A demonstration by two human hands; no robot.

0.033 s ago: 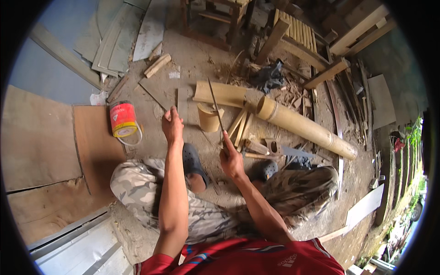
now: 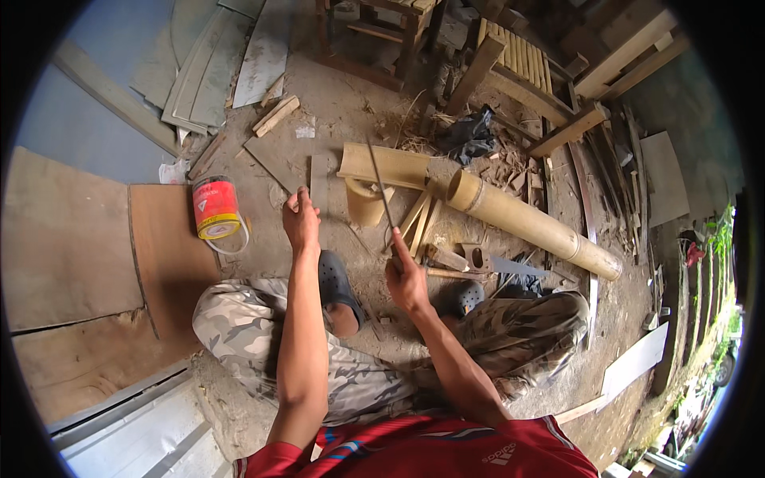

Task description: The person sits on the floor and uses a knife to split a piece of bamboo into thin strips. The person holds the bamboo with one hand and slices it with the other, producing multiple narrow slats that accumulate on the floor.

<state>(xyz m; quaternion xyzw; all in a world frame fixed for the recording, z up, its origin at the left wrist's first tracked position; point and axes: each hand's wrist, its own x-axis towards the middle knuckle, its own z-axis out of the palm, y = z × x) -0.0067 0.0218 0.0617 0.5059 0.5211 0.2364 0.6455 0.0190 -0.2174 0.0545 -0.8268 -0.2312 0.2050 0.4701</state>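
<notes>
My left hand (image 2: 301,223) is closed, its fingers pinched around the lower end of a thin dark strip (image 2: 267,166) that slants up to the left. My right hand (image 2: 406,279) grips a long, narrow dark blade (image 2: 379,182), seen nearly edge-on, with the index finger laid along it. The handle is hidden in the fist. Beyond the blade lie a split bamboo half (image 2: 390,166) and a short bamboo section (image 2: 365,205). A long bamboo pole (image 2: 534,225) lies to the right, beside several split bamboo sticks (image 2: 422,223).
A handsaw (image 2: 510,264) and a wooden-handled tool (image 2: 448,256) lie near my right foot. On the left stands a red and yellow bucket (image 2: 215,209) with a white handle. A bamboo-slatted wooden bench (image 2: 518,68), a black plastic bag (image 2: 472,134) and scattered shavings are farther back.
My right hand and the blade have shifted very slightly to the right, and the whole view has moved a little. Both hands keep their grips.
</notes>
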